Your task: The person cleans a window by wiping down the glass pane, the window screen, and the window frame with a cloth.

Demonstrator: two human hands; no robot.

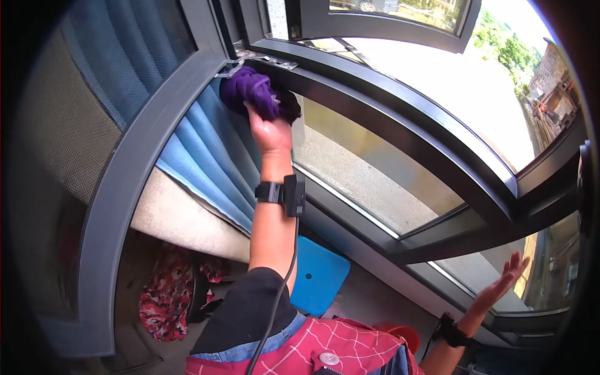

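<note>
A bunched purple cloth (252, 89) is in my left hand (272, 131), up at the inner corner of the dark window frame. The cloth hides most of the fingers. Just above it is a metal window hinge (269, 61), with a blue curtain (209, 140) hanging to the left of the forearm. At the lower right, my right hand (503, 280) is raised with its fingers stretched out and nothing in it. It is close to the lower window frame (456, 240); whether it touches the glass there I cannot tell.
An open window sash (381, 28) juts out at the top. A screened panel in a grey frame (150, 94) stands at left. Below are a blue plastic stool (322, 272), a red patterned fabric (167, 297) and a red basin (403, 334). A cable (275, 306) runs along my left arm.
</note>
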